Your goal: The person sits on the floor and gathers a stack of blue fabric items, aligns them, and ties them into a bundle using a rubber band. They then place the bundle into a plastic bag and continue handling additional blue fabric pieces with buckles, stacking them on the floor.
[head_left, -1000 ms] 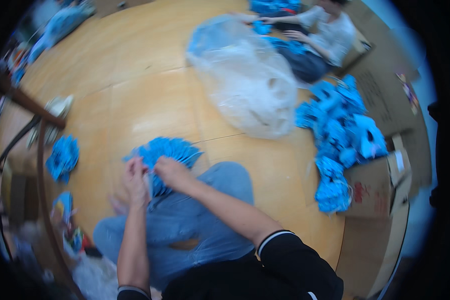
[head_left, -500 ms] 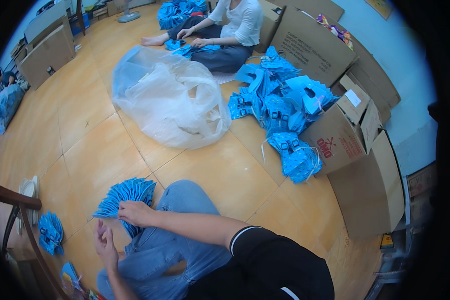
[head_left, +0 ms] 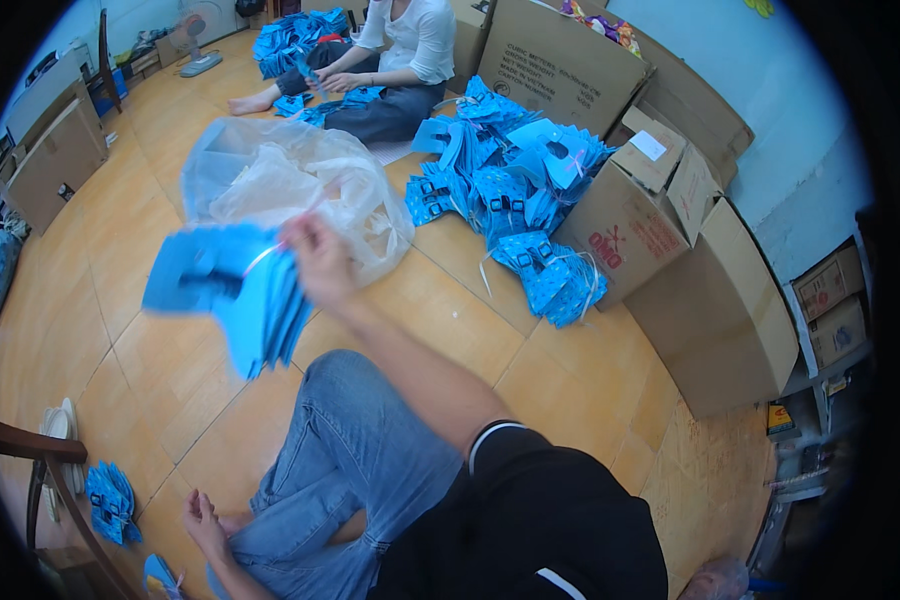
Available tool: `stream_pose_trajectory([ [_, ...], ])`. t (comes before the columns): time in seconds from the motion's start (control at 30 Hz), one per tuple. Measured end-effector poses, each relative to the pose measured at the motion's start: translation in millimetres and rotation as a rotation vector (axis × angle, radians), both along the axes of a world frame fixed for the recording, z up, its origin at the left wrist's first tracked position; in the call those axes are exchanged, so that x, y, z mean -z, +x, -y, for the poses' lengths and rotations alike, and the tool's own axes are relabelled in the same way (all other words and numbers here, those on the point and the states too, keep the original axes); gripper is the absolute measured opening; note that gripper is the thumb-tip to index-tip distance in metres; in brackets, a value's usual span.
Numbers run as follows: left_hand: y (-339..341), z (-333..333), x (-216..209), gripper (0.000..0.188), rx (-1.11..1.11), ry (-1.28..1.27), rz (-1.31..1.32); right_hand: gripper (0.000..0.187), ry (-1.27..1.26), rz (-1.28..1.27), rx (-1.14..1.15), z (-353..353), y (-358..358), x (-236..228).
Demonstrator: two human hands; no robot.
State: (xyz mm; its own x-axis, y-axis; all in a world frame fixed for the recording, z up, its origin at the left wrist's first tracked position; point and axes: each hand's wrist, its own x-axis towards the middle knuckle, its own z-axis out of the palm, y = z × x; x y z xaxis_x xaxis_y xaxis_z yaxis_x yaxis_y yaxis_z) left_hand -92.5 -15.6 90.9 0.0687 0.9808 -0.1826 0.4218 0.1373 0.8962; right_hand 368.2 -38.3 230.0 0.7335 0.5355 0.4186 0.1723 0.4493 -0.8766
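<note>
My right hand (head_left: 320, 262) is raised over the floor ahead of me, closed on the tie at the edge of a bundle of blue cut-out cards (head_left: 265, 315). The bundle hangs to the left of the hand, its sheets fanned at the bottom and a pale pinkish strip across its top. Motion blurs both. Low on the left, my left hand (head_left: 205, 522) rests beside my bent leg, fingers loosely curled and apart, nothing seen in it. The nearest thing to it is a small blue bundle (head_left: 113, 503) on the floor, with another blue piece (head_left: 160, 578) below.
A crumpled clear plastic bag (head_left: 300, 185) lies ahead. Right of it is a heap of blue bundles (head_left: 530, 165) against cardboard boxes (head_left: 630, 215). Another person (head_left: 400, 60) sits beyond, handling blue pieces. A dark wooden chair part (head_left: 30, 440) stands at left, a fan (head_left: 200, 60) far off.
My right hand has lifted the blue bundle from beside my knee, up and forward. My left hand has dropped lower, its fingers more curled. The view has shifted right.
</note>
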Motion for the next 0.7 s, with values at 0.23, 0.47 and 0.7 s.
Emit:
stream_pose_trajectory([
  [0.23, -6.3, 8.6, -1.4, 0.033, -0.026, -0.040, 0.009, 0.016, -0.166, 0.588, 0.546, 94.1, 142.8, -24.2],
  [0.47, -2.8, 0.6, 5.9, 0.033, 0.045, -0.074, -0.167, 0.020, -0.809, 0.667, 0.719, 170.5, 250.3, 91.2],
  [0.7, 23.8, 11.0, -3.5, 0.029, 0.158, -0.011, -0.325, 0.037, -0.804, 0.600, 0.780, 162.9, 209.7, 115.3],
])
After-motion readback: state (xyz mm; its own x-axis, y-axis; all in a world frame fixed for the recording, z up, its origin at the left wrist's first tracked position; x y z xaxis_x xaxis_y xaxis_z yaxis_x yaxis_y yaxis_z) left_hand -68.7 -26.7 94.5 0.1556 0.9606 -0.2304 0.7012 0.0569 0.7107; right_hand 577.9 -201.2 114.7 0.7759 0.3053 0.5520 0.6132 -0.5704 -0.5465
